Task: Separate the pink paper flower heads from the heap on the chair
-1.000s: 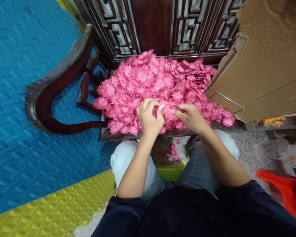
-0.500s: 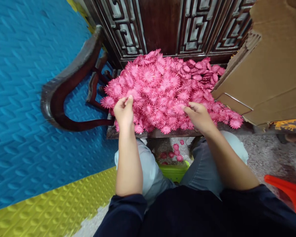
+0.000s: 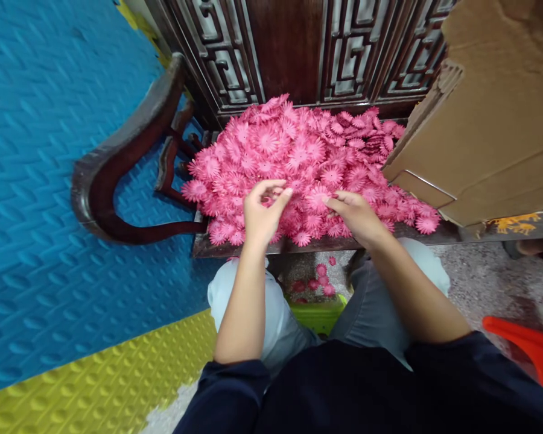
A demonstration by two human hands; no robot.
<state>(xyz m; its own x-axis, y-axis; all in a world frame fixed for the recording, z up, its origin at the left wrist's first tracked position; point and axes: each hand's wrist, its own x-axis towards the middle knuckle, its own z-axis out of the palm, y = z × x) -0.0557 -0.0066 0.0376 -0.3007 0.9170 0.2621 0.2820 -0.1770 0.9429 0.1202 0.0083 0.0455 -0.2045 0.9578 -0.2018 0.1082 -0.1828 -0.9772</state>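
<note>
A heap of pink artificial flower heads (image 3: 253, 157) covers the dark wooden bench seat (image 3: 276, 248). Over the front of the heap, my left hand (image 3: 263, 211) is open, its thumb and fingers apart with nothing visible between them. To its right, my right hand (image 3: 355, 217) pinches a pink flower (image 3: 317, 198) by its edge between thumb and fingertips. The flower faces up, and a small gap separates it from my left fingertips.
A curved wooden armrest (image 3: 88, 187) bounds the heap on the left. At right a torn cardboard box (image 3: 498, 120) stands on the bench. The carved backrest (image 3: 289, 48) rises behind. Below, several fallen flowers (image 3: 322, 280) lie near a green plastic stool (image 3: 317, 314).
My left hand has let go of a pink flower at the left of the heap and moved right, toward my right hand. My right hand still pinches its flower, shifted slightly left.
</note>
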